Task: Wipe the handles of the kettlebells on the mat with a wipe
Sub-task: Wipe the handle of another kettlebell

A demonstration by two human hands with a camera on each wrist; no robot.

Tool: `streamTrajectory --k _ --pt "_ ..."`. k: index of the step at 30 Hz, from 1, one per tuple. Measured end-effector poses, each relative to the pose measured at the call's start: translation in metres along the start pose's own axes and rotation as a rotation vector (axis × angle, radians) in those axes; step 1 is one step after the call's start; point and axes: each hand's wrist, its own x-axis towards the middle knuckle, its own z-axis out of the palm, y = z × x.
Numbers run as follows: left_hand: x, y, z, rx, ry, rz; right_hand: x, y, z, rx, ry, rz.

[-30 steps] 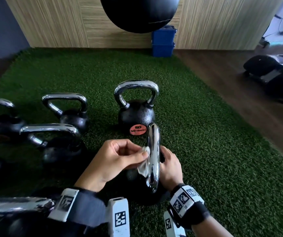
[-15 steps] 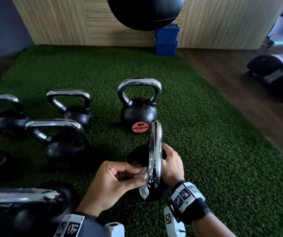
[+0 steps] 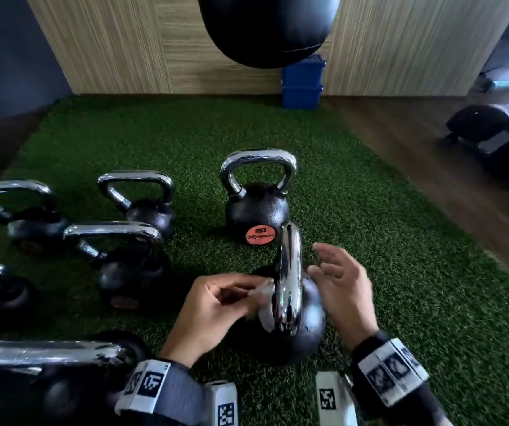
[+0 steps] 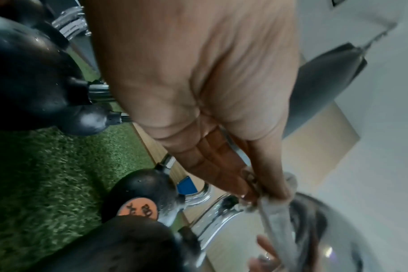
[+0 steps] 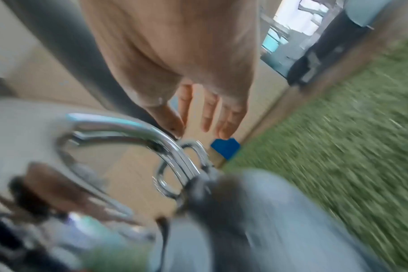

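Near the mat's [image 3: 400,272] front edge, the left hand [image 3: 216,305] pinches the white wipe [image 3: 265,302] against the nearest kettlebell's chrome handle [image 3: 290,278], the right hand [image 3: 342,287] is spread and holds nothing, and the stacked blue bins [image 3: 302,84] at the far edge hide their contents.

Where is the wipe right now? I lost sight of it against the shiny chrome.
In the head view the wipe is pinched in the left hand, against the left side of the nearest kettlebell's chrome handle, low and centre.
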Motion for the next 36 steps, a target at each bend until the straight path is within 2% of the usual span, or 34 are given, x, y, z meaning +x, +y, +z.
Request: streamTrajectory --k 2,5,7,12,16,19,20,23,27,29,31,34,36 --pt "0.007 0.012 0.001 -0.059 0.08 0.032 -0.008 -0.021 -0.018 -0.02 0.098 -0.223" --pt "0.016 0.028 0.006 -0.225 0.128 0.043 -0.02 -0.055 -0.033 -0.014 -0.095 -0.474" --pt "0.02 0.037 0.011 -0.274 0.113 0.057 -0.022 -0.066 -0.033 -0.028 -0.142 -0.534" --pt "0.024 0.05 0.014 -0.291 0.092 0.046 -0.019 -0.068 -0.028 0.044 -0.037 -0.579" --pt "0.018 0.051 0.012 -0.192 -0.033 0.109 -0.022 -0.067 -0.027 0.176 -0.029 -0.519" --pt "0.017 0.047 0.008 -0.131 -0.148 0.035 -0.016 -0.061 -0.035 0.175 -0.045 -0.451" --pt "0.018 0.04 0.004 -0.036 -0.145 0.005 -0.012 -0.056 -0.039 0.167 -0.038 -0.43" --pt "0.015 0.013 -0.005 0.445 -0.154 -0.085 0.001 -0.04 -0.048 0.213 -0.042 -0.299" --pt "0.008 -0.028 0.009 0.722 -0.401 -0.163 0.013 -0.017 -0.045 0.241 -0.034 -0.116" --pt "0.006 -0.046 0.031 0.828 -0.341 -0.097 0.018 -0.007 -0.037 0.171 -0.004 -0.096" --pt "0.003 -0.055 0.049 0.765 -0.147 0.003 0.022 0.0 -0.027 0.134 -0.003 -0.077" --pt "0.006 -0.063 0.058 0.677 0.077 0.295 0.026 0.006 -0.012 0.09 0.001 -0.017" --pt "0.01 -0.062 0.059 0.706 0.101 0.417 0.03 0.008 -0.003 0.089 0.004 0.001"
